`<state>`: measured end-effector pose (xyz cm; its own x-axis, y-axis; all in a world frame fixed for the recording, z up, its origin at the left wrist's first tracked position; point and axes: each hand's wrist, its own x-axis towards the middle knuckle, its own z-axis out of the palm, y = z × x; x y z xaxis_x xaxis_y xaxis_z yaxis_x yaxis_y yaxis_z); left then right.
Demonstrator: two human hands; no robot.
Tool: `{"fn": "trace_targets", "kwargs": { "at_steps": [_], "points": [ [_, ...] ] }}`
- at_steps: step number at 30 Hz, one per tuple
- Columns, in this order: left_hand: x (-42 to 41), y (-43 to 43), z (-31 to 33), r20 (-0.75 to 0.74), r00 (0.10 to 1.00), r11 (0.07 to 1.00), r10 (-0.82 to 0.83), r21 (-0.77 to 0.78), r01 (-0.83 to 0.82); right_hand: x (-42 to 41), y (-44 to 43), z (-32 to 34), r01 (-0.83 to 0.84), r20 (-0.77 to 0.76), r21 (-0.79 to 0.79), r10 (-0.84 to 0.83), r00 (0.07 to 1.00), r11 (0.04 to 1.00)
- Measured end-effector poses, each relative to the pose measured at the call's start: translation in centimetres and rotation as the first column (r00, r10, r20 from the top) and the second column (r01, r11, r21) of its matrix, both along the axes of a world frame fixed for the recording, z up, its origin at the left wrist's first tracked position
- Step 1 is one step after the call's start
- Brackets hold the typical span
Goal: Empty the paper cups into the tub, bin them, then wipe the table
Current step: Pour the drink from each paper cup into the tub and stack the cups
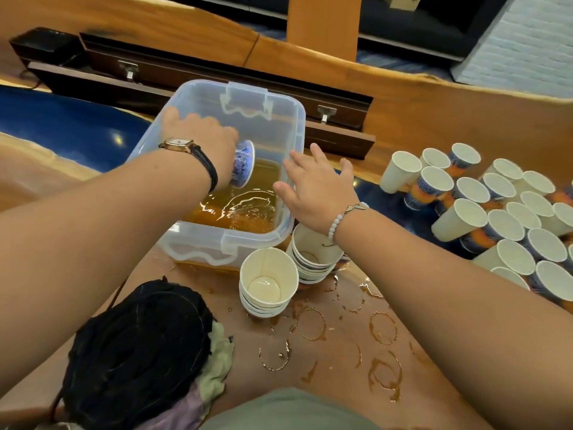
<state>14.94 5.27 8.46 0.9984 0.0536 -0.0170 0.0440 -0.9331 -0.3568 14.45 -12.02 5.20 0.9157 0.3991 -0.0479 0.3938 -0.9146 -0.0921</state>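
Observation:
A clear plastic tub (pixel 288 119) stands on the table, partly filled with rippling brown liquid (pixel 245 209). My left hand (pixel 198 131) grips a blue-patterned paper cup (pixel 243 164) tipped on its side over the tub. With fingers spread and nothing in it, my right hand (pixel 313 187) hovers over the tub's right rim. Two stacks of used cups stand just in front of the tub: one (pixel 268 280) nearer me, another (pixel 313 259) under my right wrist. Many more paper cups (pixel 496 212) crowd the table at the right.
A dark bundle of cloth (pixel 136 346) with pale rags lies at the near left. Brown ring stains and spills (pixel 338 336) cover the wooden table (pixel 341 383) in front of me. A dark rail (pixel 217 76) runs behind the tub.

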Motion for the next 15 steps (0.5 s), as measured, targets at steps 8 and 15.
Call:
{"fn": "trace_targets", "kwargs": {
  "at_steps": [8,15],
  "points": [
    [-0.5,-5.6,2.7,0.424,0.905,0.771,-0.026,-0.568,0.288,-0.3,-2.7,5.9,-0.013,0.281,0.553,-0.172,0.944,0.833],
    [0.6,-9.0,0.1,0.246,0.953,0.507,-0.177,-0.807,0.303,-2.4,-9.5,5.2,0.194,0.345,0.166,-0.241,0.907,0.967]
  ]
}}
